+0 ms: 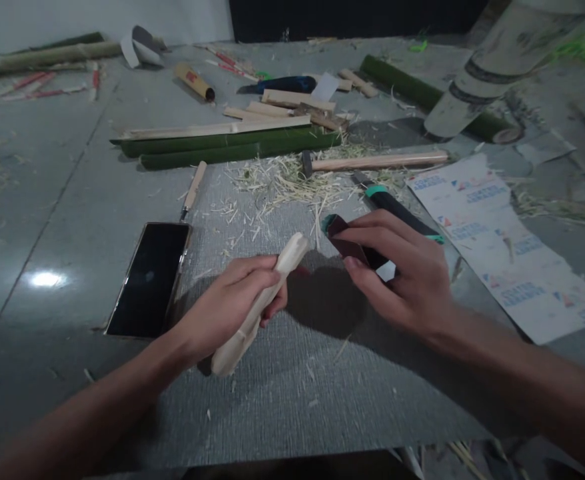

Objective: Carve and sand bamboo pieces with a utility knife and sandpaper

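Grey matting (252,420) forms the work surface. Above it, the left hand (237,293) grips a pale carved stick (250,327); the right hand (407,260) pinches a folded dark sheet (350,248), apart from the stick. Beyond lie shavings (297,183) and green bamboo lengths (212,148). Carving looks well advanced; smoothing seems unfinished.

The light about me is dim and cool, and I cannot tell exactly where it comes from. A hard white glare burns on the smooth grey floor (12,213) at left, and a faint reflection shows on the phone (147,280). My right hand (397,267) casts a dark, soft-edged shadow (322,300) leftward across the mat (272,413). My right forearm (507,363) blurs and stretches toward the edge; the pale stick (252,321) looks clearer.
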### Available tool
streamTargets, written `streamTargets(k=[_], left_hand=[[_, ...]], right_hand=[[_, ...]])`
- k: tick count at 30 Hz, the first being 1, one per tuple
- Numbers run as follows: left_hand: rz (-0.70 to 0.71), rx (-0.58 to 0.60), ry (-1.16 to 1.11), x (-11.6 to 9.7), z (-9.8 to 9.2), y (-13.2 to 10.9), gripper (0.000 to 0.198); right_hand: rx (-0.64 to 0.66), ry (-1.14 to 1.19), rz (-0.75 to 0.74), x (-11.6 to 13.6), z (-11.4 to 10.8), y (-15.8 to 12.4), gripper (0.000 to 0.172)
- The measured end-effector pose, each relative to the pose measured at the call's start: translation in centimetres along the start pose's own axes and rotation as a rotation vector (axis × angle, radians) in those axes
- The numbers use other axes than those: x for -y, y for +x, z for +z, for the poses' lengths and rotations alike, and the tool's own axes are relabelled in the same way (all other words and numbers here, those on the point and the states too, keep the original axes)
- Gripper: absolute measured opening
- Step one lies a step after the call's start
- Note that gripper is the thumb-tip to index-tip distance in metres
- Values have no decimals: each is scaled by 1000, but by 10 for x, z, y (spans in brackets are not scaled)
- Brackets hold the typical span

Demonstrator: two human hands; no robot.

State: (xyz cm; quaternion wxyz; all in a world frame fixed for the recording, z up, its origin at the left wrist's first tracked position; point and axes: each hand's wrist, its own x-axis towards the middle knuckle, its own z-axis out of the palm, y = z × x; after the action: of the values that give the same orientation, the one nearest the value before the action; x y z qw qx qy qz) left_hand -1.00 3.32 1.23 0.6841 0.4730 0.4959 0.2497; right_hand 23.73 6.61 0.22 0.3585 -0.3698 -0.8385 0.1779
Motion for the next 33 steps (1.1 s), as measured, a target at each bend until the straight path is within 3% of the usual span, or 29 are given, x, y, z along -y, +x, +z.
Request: streamTargets(k=[6,15,21,26,30,33], left_hand=[[31,40,-34,3,4,-1,29],[34,-15,45,3,12,-3,34],[-45,-9,-196,6,21,-6,26],[-84,-21,-301,10,30,-11,34],[-86,-90,-298,12,33,-11,44],[-73,-99,-333,16,32,-9,49]], right_hand=[[40,-101,-60,-2,3,-5,42],[103,-244,-111,-3,8,-7,41],[129,-323,-72,-2,6,-7,41],[152,-327,-50,3,11,-12,40],[226,-362,-123,9,19,-16,48],[186,-390,-112,10,22,-15,42]])
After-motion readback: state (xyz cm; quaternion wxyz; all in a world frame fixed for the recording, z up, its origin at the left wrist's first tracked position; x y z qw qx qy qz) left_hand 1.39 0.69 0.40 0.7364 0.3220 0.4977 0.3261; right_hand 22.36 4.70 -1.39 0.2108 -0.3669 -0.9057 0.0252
